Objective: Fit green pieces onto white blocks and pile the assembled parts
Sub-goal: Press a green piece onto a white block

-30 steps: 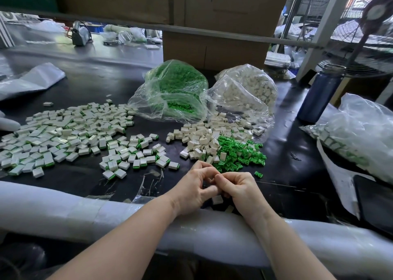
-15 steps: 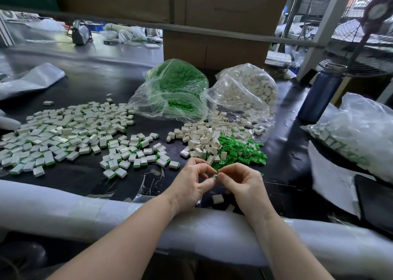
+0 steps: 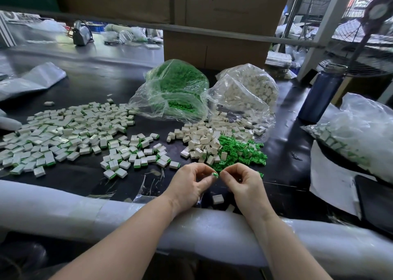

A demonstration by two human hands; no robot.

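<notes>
Fingertips of both hands meet over the near edge of the tabletop (image 3: 85, 88), with a small green piece (image 3: 215, 174) showing between them. The left hand (image 3: 190, 186) pinches that green piece between thumb and forefinger, its other fingers curled; the right hand (image 3: 244, 184) has its fingers curled in toward the same spot, and whether it grips the piece or something of its own I cannot tell. Just below the hands a single white block (image 3: 218, 199) lies on the dark surface. Directly behind them sits a loose heap of green pieces (image 3: 240, 150), touching a heap of bare white blocks (image 3: 202, 138) on its left side. Farther left a small cluster of assembled parts (image 3: 136, 154), white with a green edge, lies spread flat, and beyond it a much wider spread of assembled parts (image 3: 63, 128) reaches toward the left edge of the view. Behind the heaps stand two clear plastic bags, one full of green pieces (image 3: 176, 90) and one full of white blocks (image 3: 244, 90), side by side and touching. A dark blue bottle (image 3: 321, 96) stands upright to the right, near another clear bag (image 3: 359, 130) of parts. White foam padding (image 3: 63, 207) runs along the near edge under both forearms.
</notes>
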